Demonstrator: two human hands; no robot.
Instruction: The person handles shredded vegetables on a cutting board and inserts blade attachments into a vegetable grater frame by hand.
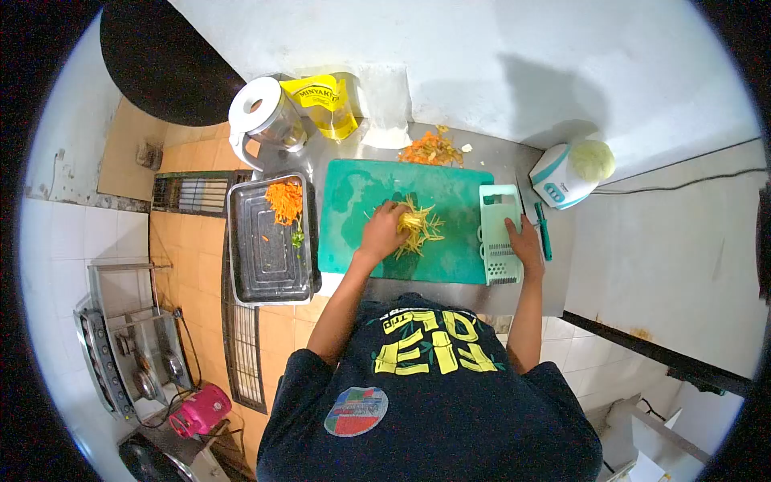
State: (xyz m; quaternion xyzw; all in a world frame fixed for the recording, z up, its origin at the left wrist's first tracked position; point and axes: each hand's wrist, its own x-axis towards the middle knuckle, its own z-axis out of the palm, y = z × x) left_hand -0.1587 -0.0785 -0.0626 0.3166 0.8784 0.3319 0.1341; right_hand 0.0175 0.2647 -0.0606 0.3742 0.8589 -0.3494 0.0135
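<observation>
My left hand (385, 232) rests on the green cutting board (353, 193), its fingers curled round part of a pile of thin yellowish shreds (421, 228). Over on the right, my right hand (524, 243) lies at the edge of a pale green grater (498, 210), thumb on its face and the other fingers along its side. The grater lies along the board's right end, its holes toward me. To the left, a metal tray (269, 299) holds orange shreds (284, 202) and a few green pieces (298, 238).
Behind the board lie orange and brown scraps (432, 150). A blender jug (277, 120) and a yellow pouch (333, 108) stand at the back left. On the right are a green-handled tool (544, 231) and a white appliance (562, 178) bearing a pale green round vegetable (592, 160).
</observation>
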